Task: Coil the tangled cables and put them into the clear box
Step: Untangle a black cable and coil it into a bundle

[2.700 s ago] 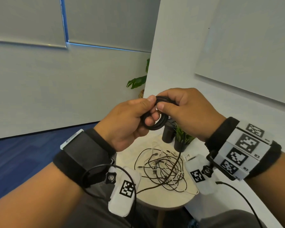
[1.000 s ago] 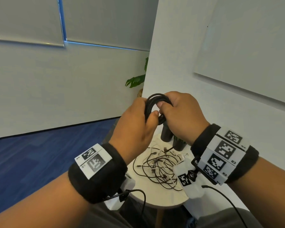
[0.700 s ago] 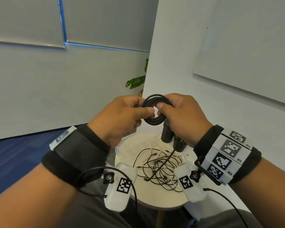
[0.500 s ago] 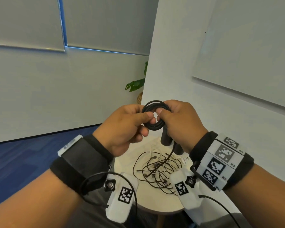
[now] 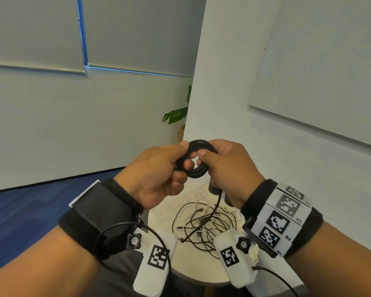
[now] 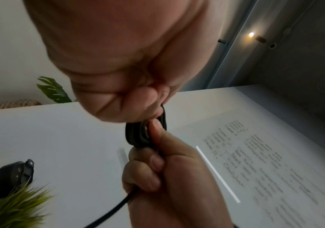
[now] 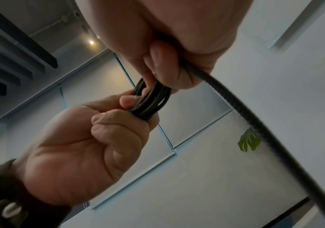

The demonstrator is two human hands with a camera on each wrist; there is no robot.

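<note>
A black braided cable is wound into a small coil held up in front of me. My left hand pinches the coil's left side between thumb and fingers. My right hand grips its right side, thumb on top. The coil shows between both hands in the left wrist view, and the same coil in the right wrist view. The cable's loose tail hangs from my right hand down to a tangle of black and white cables on the round white table. No clear box is in view.
Two dark cylinders and a small green plant stand at the table's far side by the white wall. A leafy plant in a woven basket stands behind the wall's corner. Blue carpet lies to the left.
Both hands kept hold of the coil and sank a little. My left hand turned back and forth winding on another loop, and the tail hanging to the table grew shorter.
</note>
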